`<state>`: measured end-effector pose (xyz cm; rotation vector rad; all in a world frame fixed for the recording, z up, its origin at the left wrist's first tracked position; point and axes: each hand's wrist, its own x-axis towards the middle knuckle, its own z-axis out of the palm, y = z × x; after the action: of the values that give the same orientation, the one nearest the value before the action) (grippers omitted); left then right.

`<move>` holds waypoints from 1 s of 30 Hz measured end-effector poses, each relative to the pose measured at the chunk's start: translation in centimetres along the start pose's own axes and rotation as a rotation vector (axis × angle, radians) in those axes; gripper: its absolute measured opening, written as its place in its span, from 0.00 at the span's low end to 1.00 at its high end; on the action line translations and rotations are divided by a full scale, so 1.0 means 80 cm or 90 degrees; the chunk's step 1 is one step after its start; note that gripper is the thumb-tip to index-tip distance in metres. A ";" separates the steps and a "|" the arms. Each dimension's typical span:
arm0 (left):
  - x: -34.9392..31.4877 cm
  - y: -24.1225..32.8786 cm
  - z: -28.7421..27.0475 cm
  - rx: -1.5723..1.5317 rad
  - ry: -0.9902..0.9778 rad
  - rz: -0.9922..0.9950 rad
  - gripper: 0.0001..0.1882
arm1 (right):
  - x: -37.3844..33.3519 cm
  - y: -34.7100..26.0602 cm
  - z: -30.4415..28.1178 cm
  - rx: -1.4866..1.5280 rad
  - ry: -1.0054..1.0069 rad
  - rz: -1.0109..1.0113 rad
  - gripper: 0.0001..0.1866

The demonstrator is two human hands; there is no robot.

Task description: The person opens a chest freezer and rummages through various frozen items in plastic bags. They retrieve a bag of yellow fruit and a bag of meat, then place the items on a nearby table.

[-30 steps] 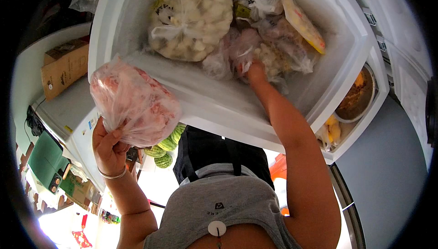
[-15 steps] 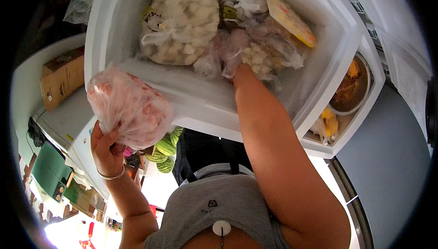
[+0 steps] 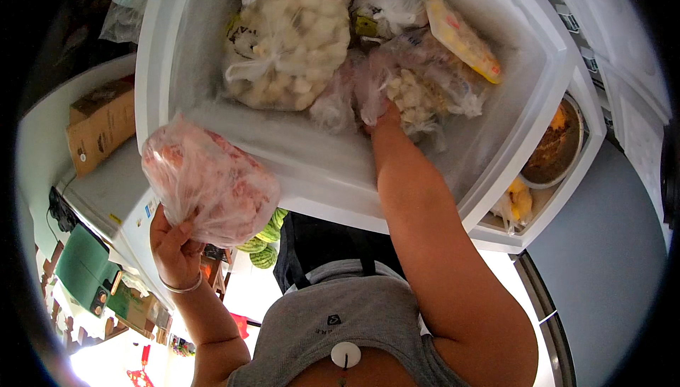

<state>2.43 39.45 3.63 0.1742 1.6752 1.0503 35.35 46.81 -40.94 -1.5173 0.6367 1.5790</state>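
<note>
My left hand (image 3: pixel 177 249) pinches the lower edge of a clear plastic bag of frozen pinkish-red meat (image 3: pixel 212 183), held up at the freezer's front left corner. Down inside the chest freezer (image 3: pixel 312 188), my right hand (image 3: pixel 384 118) reaches among thin plastic bags. A crumpled, see-through bag (image 3: pixel 368 89) covers its fingers, so their grip is hidden. Beside that hand lies a bag of pale, lumpy pieces (image 3: pixel 411 96). Further left sits a large bag of whitish chunks (image 3: pixel 290 47).
A flat yellow-and-white package (image 3: pixel 464 36) leans at the freezer's right wall, near a white knotted bag (image 3: pixel 393 4). The right compartment holds a round metal bowl (image 3: pixel 556 149) of brown food and a yellow bagged item (image 3: pixel 520 203). A cardboard box (image 3: pixel 103 125) stands left; watermelons (image 3: pixel 264 256) lie below.
The whole view has shifted slightly, moving the freezer a little right and down in the picture. Both hands stay in nearly the same places, the left still holding the meat bag.
</note>
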 end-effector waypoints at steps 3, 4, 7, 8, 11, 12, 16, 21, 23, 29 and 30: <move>0.004 0.005 0.004 0.003 -0.005 -0.006 0.24 | -0.022 -0.002 0.052 0.008 -0.048 -0.002 0.17; 0.004 0.004 0.003 0.004 -0.001 -0.004 0.24 | -0.028 -0.002 0.068 0.010 -0.058 -0.004 0.17; 0.003 0.003 0.003 0.001 0.008 -0.001 0.24 | -0.036 -0.005 0.102 0.014 -0.092 -0.008 0.17; 0.004 0.004 0.005 -0.001 0.012 -0.003 0.24 | -0.036 -0.004 0.111 0.015 -0.099 -0.008 0.17; 0.005 0.006 0.006 0.000 0.007 -0.006 0.24 | -0.036 -0.005 0.120 0.016 -0.108 -0.012 0.17; 0.006 0.006 0.005 0.001 -0.003 -0.003 0.24 | -0.035 -0.005 0.120 0.017 -0.108 -0.013 0.17; 0.008 0.003 0.002 -0.002 -0.025 -0.001 0.23 | -0.030 -0.008 0.115 0.016 -0.106 -0.017 0.17; 0.002 0.007 0.026 -0.005 0.052 0.006 0.20 | -0.035 -0.002 0.104 0.004 -0.096 -0.023 0.17; 0.000 0.017 0.029 0.049 0.062 -0.003 0.19 | -0.034 -0.002 0.096 0.008 -0.088 -0.020 0.17; 0.012 0.067 0.080 0.176 -0.008 0.080 0.18 | -0.041 -0.003 0.083 -0.005 -0.070 -0.014 0.18; 0.019 0.074 0.089 0.216 -0.033 0.090 0.18 | -0.042 -0.003 0.083 -0.004 -0.070 -0.015 0.18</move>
<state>5.55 47.76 6.65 0.5412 1.8049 0.8492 31.61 51.66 -36.67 -1.4271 0.5501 1.6359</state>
